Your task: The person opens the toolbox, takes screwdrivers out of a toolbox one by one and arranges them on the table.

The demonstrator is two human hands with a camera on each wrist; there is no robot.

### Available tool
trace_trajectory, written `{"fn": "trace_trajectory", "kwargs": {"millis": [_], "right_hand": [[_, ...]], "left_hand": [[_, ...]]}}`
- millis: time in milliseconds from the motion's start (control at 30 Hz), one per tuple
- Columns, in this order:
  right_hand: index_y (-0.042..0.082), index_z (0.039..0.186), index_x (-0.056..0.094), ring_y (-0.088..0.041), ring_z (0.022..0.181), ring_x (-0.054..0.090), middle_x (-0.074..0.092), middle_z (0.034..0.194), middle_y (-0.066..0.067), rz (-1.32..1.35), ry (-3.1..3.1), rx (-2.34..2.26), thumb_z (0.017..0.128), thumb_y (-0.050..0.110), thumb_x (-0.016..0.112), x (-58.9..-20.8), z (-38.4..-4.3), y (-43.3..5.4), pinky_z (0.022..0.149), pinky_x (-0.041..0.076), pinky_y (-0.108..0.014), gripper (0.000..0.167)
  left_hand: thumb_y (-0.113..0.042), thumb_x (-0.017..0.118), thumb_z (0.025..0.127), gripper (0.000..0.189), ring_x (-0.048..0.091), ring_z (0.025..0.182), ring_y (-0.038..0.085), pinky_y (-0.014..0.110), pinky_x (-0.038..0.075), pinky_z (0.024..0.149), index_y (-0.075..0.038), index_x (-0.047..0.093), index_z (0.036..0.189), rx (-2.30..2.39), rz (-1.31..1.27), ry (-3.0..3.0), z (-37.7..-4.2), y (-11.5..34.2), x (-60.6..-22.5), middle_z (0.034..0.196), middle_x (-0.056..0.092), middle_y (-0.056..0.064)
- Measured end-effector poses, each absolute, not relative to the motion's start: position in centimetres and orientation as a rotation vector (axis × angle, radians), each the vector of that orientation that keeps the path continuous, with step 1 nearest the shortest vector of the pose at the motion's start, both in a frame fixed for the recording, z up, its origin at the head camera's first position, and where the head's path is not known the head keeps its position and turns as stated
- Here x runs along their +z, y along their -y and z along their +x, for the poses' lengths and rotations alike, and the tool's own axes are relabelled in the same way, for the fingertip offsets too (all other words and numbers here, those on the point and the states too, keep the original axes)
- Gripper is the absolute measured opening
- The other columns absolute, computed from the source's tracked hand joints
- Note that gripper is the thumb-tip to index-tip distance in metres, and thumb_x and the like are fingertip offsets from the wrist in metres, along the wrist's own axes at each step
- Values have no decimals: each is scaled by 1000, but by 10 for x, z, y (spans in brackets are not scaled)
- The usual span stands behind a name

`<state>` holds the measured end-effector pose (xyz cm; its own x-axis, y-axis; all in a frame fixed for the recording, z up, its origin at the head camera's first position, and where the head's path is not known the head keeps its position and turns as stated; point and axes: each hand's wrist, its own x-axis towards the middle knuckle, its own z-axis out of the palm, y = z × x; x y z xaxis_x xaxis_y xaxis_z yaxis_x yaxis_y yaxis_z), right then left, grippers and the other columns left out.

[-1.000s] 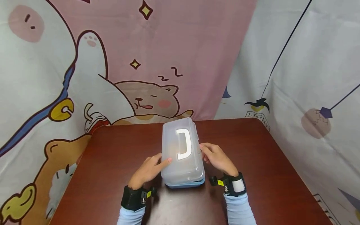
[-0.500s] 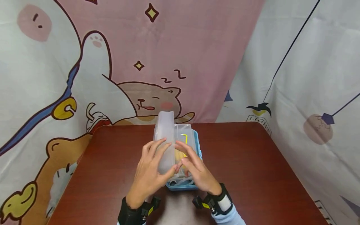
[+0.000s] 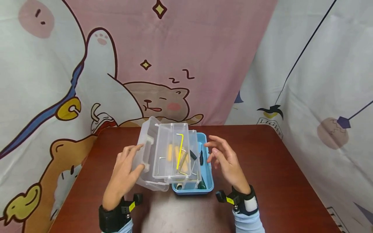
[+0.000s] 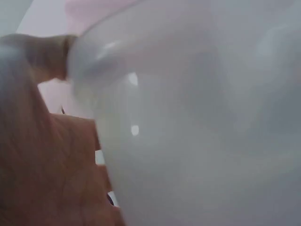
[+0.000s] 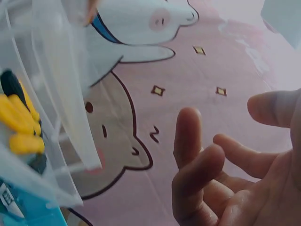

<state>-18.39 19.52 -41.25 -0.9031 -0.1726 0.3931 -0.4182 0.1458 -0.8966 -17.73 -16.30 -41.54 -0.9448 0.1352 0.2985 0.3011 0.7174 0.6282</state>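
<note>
A toolbox with a light blue base (image 3: 208, 176) stands open, its clear lid (image 3: 145, 181) swung out to the left. Two clear stepped trays (image 3: 163, 136) are raised above the base. A yellow hex key (image 3: 180, 149) and several silver hex keys (image 3: 183, 160) show in the trays. My left hand (image 3: 122, 171) lies against the lid's outer edge, fingers mostly straight; in the left wrist view the thumb meets the lid's rim. Loosely bent and holding nothing, my right hand (image 3: 228, 161) hovers beside the base's right wall.
Inside the base lie a black tool (image 3: 201, 158) and a dark green tool end (image 3: 201, 184). Yellow-and-black handles (image 5: 21, 117) show beneath the trays in the right wrist view. A brown table (image 3: 276, 194) carries the toolbox; a cartoon-printed cloth (image 3: 218, 48) hangs behind.
The lid has gone from closed to swung open leftward, and the trays have risen and spread. My left hand has moved left with the lid; my right hand has drawn back to the right.
</note>
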Motion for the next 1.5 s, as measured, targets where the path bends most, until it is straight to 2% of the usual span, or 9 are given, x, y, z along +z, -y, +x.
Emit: {"fn": "trace_trajectory", "kwargs": {"millis": [167,300,500,700,867,1033,1267,1400,1500], "right_hand": [[7,152,49,-29,78,67,66,128,-15,480,2242,1857,112,11,49,-414,-184,-198,53,53,-33,40],[13,149,53,-23,78,68,66,129,-11,448,2301,1852,112,14,50,-415,-184,-193,53,52,-31,38],[18,144,57,-19,79,68,67,131,-14,483,2412,1754,110,14,55,-420,-185,-188,56,53,-30,34],[19,140,62,-19,83,69,71,123,-11,348,2550,1656,109,22,58,-423,-192,-192,61,55,-31,31],[13,138,65,-19,90,69,74,114,-10,151,2838,1403,106,28,63,-426,-207,-186,70,57,-32,35],[2,136,66,-21,84,68,75,115,-15,141,3150,1069,102,29,69,-421,-242,-156,65,55,-31,44],[-1,100,69,-20,61,53,55,76,-8,306,3467,592,101,11,65,-436,-283,-121,55,43,-30,12],[-2,113,72,-25,70,59,70,91,-16,371,3530,289,98,2,64,-452,-290,-114,60,49,-35,18],[2,118,73,-27,82,65,76,109,-19,442,3532,51,95,4,68,-463,-297,-113,72,57,-39,24]], "left_hand": [[-47,54,107,68,51,125,41,65,48,101,-5,39,158,-1153,-164,2936,-188,187,-429,149,47,24],[-64,38,108,88,48,138,47,69,43,112,3,26,163,-1360,-46,3145,-199,198,-447,160,40,31],[-64,38,108,86,54,128,40,62,49,106,1,24,163,-1558,11,3194,-208,204,-464,155,47,29],[-64,37,108,86,54,130,44,67,48,107,0,23,163,-1578,11,3168,-208,203,-465,157,44,31],[-65,36,108,88,54,132,47,71,47,106,1,21,164,-1591,11,3168,-208,202,-464,161,39,34],[-65,35,108,88,53,130,45,70,46,108,2,22,163,-1564,15,3168,-209,209,-463,158,42,33],[-67,30,108,92,42,143,51,75,36,115,4,16,165,-1553,56,3196,-209,210,-464,166,30,34],[-65,32,109,89,45,140,50,74,39,113,4,19,164,-1574,43,3176,-208,203,-468,164,33,33],[-67,33,108,89,46,138,47,74,39,113,2,21,164,-1610,50,3155,-208,199,-471,162,36,30]]}}
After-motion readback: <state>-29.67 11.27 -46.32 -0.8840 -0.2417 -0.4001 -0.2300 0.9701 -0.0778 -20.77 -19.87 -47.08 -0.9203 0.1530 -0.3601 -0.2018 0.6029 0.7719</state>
